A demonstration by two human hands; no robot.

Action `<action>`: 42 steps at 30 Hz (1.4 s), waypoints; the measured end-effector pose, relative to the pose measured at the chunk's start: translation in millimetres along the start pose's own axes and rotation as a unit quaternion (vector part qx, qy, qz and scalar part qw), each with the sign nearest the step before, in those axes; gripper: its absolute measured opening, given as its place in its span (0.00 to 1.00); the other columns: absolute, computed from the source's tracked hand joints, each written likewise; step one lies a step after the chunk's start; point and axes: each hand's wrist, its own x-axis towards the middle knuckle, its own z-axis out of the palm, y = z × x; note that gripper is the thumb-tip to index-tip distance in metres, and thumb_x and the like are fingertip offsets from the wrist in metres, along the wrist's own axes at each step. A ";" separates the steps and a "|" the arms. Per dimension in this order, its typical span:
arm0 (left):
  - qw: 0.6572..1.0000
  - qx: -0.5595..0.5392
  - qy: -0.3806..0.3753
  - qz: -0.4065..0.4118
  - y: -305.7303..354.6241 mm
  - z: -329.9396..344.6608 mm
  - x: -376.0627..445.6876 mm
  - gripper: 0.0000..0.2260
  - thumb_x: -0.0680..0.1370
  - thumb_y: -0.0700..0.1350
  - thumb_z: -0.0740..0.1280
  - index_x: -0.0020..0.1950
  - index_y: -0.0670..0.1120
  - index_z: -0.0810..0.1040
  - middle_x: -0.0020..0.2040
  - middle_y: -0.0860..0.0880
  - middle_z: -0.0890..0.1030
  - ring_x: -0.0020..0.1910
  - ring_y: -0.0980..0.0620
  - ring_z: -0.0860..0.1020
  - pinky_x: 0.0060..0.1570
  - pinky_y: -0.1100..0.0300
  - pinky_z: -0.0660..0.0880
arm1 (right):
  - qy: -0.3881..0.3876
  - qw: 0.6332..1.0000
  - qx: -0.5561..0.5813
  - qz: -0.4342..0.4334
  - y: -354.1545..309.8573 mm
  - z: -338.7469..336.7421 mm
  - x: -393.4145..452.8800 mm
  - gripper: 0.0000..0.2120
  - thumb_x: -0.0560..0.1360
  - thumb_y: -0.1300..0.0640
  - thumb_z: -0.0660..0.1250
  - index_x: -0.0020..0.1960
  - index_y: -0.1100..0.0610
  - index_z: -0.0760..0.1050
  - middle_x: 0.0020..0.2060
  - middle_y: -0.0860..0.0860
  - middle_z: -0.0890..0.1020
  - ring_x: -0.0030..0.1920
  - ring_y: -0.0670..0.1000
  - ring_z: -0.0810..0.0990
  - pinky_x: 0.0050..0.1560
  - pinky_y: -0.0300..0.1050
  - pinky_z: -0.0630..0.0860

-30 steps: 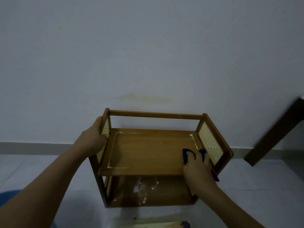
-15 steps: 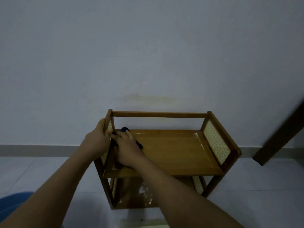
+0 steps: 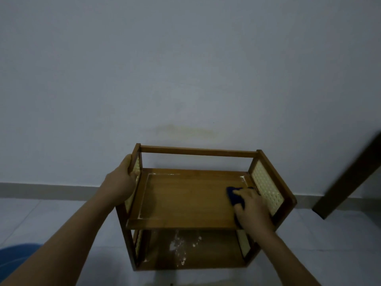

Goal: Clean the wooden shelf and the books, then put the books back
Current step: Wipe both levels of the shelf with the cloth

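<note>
Head view: the wooden shelf [image 3: 191, 201] stands on a pale tiled floor [image 3: 329, 244] with its back close to a plain grey wall [image 3: 185, 69]. Its long axis runs left to right, parallel to the wall, and its open front faces the camera. It is a box-like frame of smooth, warm brown wood with two flat boards, one above the other, a straight rail across the top at the back, and a cream woven cane panel set into each end.

The left hand [image 3: 121, 180] grips the shelf's left end frame, fingers curled over its top edge. The right hand [image 3: 250, 205] presses a dark blue cloth [image 3: 235, 196] onto the upper board at its right end, just beside the right cane panel; the fingers are bent over the soft, bunched fabric.

White dust lines the edges of the upper board, and a patch of white powder [image 3: 181, 246] lies on the lower board near its middle.

A faint yellowish stain [image 3: 185, 130] marks the wall just above the shelf. Right of the shelf a dark wooden beam [image 3: 350, 178] slants down to the floor. Left of the shelf, at the frame's lower corner, is something blue and rounded [image 3: 16, 259], too blurred to identify.
</note>
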 end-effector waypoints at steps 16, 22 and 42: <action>0.999 0.004 -0.039 0.007 -18.0 -0.9 13.7 0.25 0.81 0.38 0.57 0.75 0.54 0.58 0.63 0.45 0.74 0.55 0.47 0.74 0.45 0.54 0.71 | 0.115 0.963 -0.104 -0.219 -101.3 24.1 95.2 0.21 0.75 0.67 0.58 0.67 0.58 0.71 0.68 0.59 0.73 0.71 0.67 0.62 0.68 0.64 0.64; 1.000 -0.005 -0.011 0.018 -13.2 1.4 10.7 0.21 0.81 0.39 0.57 0.73 0.53 0.62 0.54 0.49 0.74 0.48 0.49 0.73 0.41 0.57 0.70 | 0.139 0.980 -0.092 -0.105 -29.9 -28.2 103.6 0.20 0.76 0.68 0.58 0.67 0.60 0.71 0.67 0.59 0.72 0.70 0.65 0.62 0.66 0.60 0.64; 0.962 -0.254 0.099 0.004 -148.1 121.4 -78.0 0.24 0.75 0.57 0.68 0.68 0.55 0.67 0.60 0.59 0.75 0.58 0.60 0.74 0.53 0.61 0.72 | -0.135 0.913 -0.161 -0.351 61.6 165.9 -58.4 0.27 0.75 0.65 0.64 0.72 0.52 0.66 0.73 0.55 0.66 0.73 0.64 0.60 0.69 0.64 0.66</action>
